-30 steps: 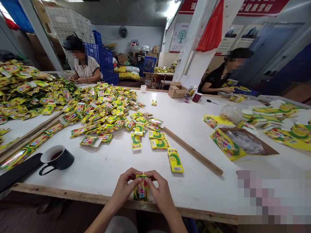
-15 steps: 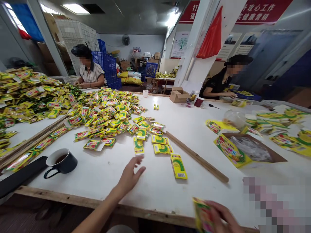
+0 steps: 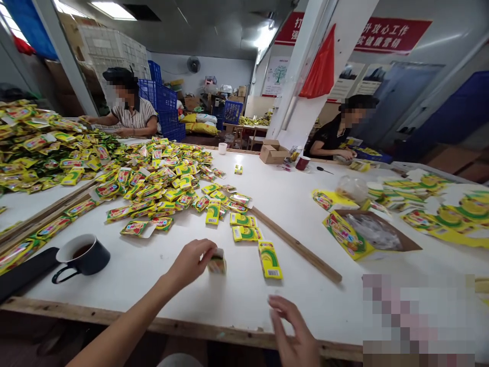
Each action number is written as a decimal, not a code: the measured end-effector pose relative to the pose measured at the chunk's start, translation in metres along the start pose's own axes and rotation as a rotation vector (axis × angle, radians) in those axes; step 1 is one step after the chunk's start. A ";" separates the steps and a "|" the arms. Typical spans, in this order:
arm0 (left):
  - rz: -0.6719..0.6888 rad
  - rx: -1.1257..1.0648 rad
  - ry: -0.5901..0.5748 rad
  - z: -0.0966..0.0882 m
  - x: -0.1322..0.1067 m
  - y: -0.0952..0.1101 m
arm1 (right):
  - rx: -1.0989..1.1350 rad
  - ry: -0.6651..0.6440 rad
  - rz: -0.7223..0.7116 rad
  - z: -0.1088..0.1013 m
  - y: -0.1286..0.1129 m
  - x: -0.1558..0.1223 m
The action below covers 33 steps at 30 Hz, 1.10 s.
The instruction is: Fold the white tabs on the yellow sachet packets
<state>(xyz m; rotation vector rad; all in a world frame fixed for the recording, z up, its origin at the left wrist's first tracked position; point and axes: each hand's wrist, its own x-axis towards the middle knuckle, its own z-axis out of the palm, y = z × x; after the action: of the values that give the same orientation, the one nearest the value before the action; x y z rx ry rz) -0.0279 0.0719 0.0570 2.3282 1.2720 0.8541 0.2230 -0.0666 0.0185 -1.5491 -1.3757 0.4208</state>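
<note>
My left hand [image 3: 194,261] is closed on a small yellow-and-green packet [image 3: 217,263], holding it tipped up over the white table [image 3: 160,280]. My right hand [image 3: 292,329] is at the front edge, thumb and forefinger apart, with nothing visible between them. Just beyond it a yellow packet [image 3: 270,260] lies flat, barcode end towards me. Two more packets, a nearer one [image 3: 247,234] and a farther one [image 3: 243,219], lie side by side behind that. Another packet [image 3: 213,211] rests at the near edge of a loose heap of packets [image 3: 164,178].
A dark mug [image 3: 84,255] of brown liquid stands at left. One wooden strip [image 3: 298,244] slants across the table. An open yellow carton [image 3: 347,237] with clear plastic inside sits at right. Two people, one in stripes [image 3: 133,117] and one in black [image 3: 328,135], work across the table.
My left hand has taken up a packet from in front of the heap. My right hand has moved left and inward; the packet it held no longer shows in it. The view has turned slightly right.
</note>
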 end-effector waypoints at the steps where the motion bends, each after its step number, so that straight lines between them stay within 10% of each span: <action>1: 0.017 -0.023 -0.035 -0.003 -0.008 0.010 | 0.076 -0.076 -0.028 0.017 -0.010 0.005; 8: -0.203 -0.381 -0.016 0.019 -0.038 0.031 | 0.438 -0.305 0.043 0.076 -0.033 0.012; 15: -0.269 -0.716 0.148 0.036 -0.043 0.027 | 0.615 -0.264 0.135 0.088 -0.029 0.014; 33: -0.378 -0.826 -0.011 0.049 -0.064 0.014 | 0.438 -0.365 0.156 0.090 -0.016 0.030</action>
<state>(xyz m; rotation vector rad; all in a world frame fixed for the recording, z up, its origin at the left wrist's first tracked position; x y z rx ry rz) -0.0132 0.0093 0.0058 1.3958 1.0258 0.9815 0.1529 -0.0034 0.0005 -1.2543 -1.3195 1.0693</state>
